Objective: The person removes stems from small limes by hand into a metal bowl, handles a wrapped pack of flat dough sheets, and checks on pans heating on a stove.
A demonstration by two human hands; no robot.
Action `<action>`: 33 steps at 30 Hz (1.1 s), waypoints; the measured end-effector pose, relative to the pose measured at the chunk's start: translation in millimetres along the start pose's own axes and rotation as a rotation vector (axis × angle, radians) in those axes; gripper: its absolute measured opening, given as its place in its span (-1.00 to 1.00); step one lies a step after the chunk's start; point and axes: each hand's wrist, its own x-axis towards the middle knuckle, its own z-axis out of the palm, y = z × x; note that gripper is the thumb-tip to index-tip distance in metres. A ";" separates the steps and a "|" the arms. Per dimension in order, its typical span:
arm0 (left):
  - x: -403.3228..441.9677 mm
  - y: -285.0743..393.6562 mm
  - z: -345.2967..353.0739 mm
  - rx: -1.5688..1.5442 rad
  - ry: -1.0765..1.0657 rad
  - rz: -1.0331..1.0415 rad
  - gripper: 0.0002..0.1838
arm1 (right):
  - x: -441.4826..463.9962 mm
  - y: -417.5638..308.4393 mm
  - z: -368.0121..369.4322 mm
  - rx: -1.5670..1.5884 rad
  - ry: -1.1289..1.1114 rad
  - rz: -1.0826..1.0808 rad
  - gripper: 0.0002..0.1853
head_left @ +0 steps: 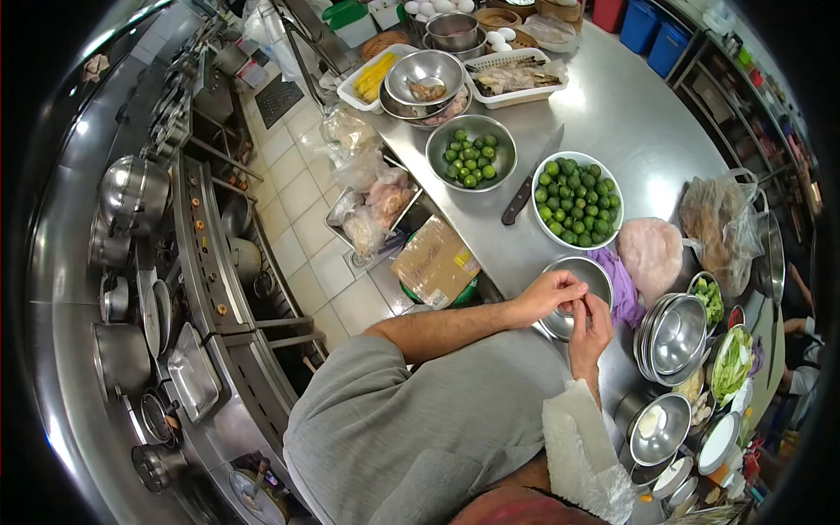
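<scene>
Both hands meet over a steel bowl at the counter's near edge. The fingers of my left hand are pinched together, touching those of my right hand, which are also closed. Whatever lies between the fingertips is too small to make out. Just beyond stands a white bowl full of green limes. A knife with a dark handle lies left of it. Farther left, a steel bowl holds more limes. A purple cloth touches the near bowl's right side.
Beside the cloth are a pink bag, stacked steel bowls and a clear plastic bag. Trays of food stand at the counter's far end. A cardboard box sits below the left edge. Stoves line the left.
</scene>
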 end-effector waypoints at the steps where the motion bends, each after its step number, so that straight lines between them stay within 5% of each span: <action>1: 1.0 -2.6 -0.4 -0.001 0.002 0.002 -0.69 | -0.9 0.6 -0.7 -0.003 0.001 0.002 -0.90; 33: -4.5 10.7 -4.3 0.011 0.003 0.005 -0.70 | 6.9 -1.3 3.8 -0.008 -0.079 -0.095 -0.88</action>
